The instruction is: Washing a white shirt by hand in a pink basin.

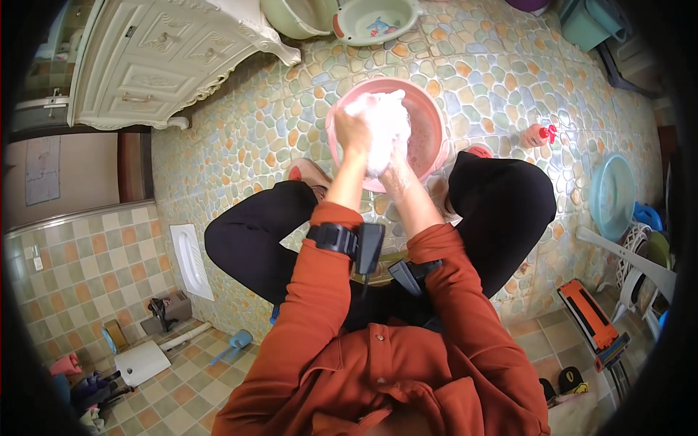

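Note:
A pink basin [429, 115] of sudsy water stands on the floor between my feet. Over it is a bunched white cloth [387, 125], so bright that its folds hardly show. My left hand [354, 134] is closed on the cloth's left side, its fingertips lost against the white. From the lower right, my right hand [396, 168] grips the cloth's near end; its fingers are mostly hidden by the fabric. Wet foam clings to my right wrist.
A pink bottle with a red top [536, 135] stands right of the basin. Farther right is a blue basin [613, 196]. Two pale basins, one with a picture inside [378, 22], lie beyond, beside a carved cream cabinet [167, 54]. A squat toilet [190, 261] is at left.

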A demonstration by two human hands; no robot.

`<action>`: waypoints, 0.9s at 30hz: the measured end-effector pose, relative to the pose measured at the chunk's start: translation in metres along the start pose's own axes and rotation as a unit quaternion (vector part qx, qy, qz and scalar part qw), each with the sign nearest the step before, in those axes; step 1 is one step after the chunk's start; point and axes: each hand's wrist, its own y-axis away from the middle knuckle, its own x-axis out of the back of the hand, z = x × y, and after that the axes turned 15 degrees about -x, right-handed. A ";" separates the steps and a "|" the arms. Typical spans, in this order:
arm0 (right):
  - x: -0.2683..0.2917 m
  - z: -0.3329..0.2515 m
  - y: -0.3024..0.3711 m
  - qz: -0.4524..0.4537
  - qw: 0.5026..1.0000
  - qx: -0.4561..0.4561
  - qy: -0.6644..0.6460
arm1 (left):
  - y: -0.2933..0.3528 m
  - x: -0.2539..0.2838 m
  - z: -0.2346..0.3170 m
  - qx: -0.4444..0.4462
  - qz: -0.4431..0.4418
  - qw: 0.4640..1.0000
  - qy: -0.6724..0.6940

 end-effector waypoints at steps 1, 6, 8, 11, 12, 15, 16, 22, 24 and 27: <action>0.005 -0.003 0.002 0.035 0.999 0.014 0.008 | -0.011 -0.004 0.028 0.006 -0.060 0.997 0.038; -0.016 0.003 0.003 0.122 0.990 0.038 0.052 | -0.041 0.035 0.022 0.244 -0.041 0.926 0.284; -0.020 0.008 -0.002 0.093 0.992 0.074 0.033 | -0.045 0.056 -0.007 0.199 -0.056 0.938 0.277; -0.010 -0.003 0.000 0.060 0.990 0.116 -0.044 | -0.006 0.048 0.057 0.255 -0.079 0.920 0.286; -0.016 -0.008 0.005 0.033 0.988 0.117 -0.096 | 0.004 0.050 0.070 0.252 -0.076 0.921 0.287; -0.021 -0.006 0.013 0.051 0.988 0.083 -0.121 | 0.025 0.056 0.097 0.402 -0.160 0.823 0.368; -0.023 -0.005 0.016 0.061 0.989 0.052 -0.127 | 0.024 0.062 0.084 0.398 -0.156 0.825 0.371; 0.004 -0.009 0.018 -0.031 0.999 0.018 0.032 | -0.007 0.089 0.081 0.144 -0.238 0.945 0.171; 0.002 -0.025 0.018 -0.053 0.997 -0.033 -0.039 | -0.015 0.101 0.102 0.129 -0.263 0.950 0.106; -0.001 -0.035 0.019 -0.063 0.988 -0.095 -0.101 | -0.003 0.104 0.126 -0.219 -0.408 0.866 -0.190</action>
